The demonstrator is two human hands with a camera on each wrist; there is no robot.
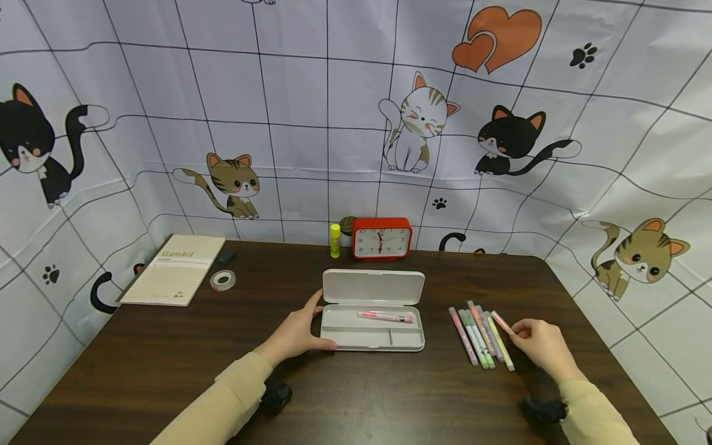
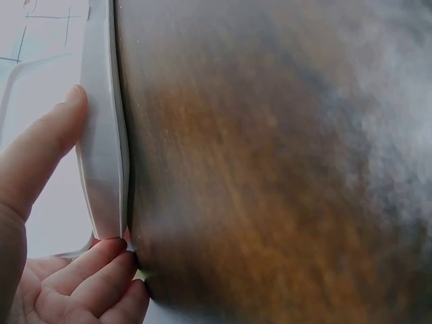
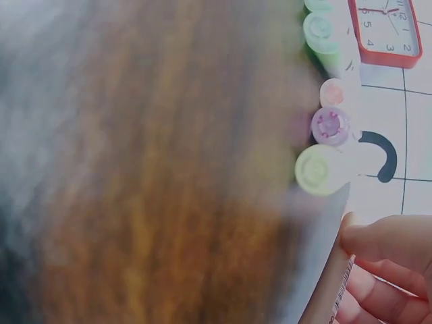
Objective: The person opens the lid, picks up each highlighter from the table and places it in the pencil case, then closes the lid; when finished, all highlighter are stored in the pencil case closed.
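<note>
A white pencil case [image 1: 356, 339] lies on the table with its lid [image 1: 372, 287] tipped back. One pink pen [image 1: 385, 317] rests in its rear compartment. My left hand [image 1: 297, 330] grips the case at its left end; the left wrist view shows the thumb [image 2: 50, 145] on its long side wall and fingers around the end. To the right, my right hand [image 1: 539, 343] pinches a pinkish marker [image 1: 500, 321] between thumb and fingers, with a barcode visible in the right wrist view. Several pastel markers [image 1: 466, 337] lie side by side just left of that hand.
At the back stand a red clock [image 1: 382, 240] and a yellow glue stick [image 1: 335, 241]. A notebook [image 1: 175, 269], a roll of white tape [image 1: 223, 280] and a small dark block [image 1: 226, 255] lie at the back left. Cat-patterned sheeting [image 1: 300, 148] surrounds the dark wooden table [image 1: 378, 395].
</note>
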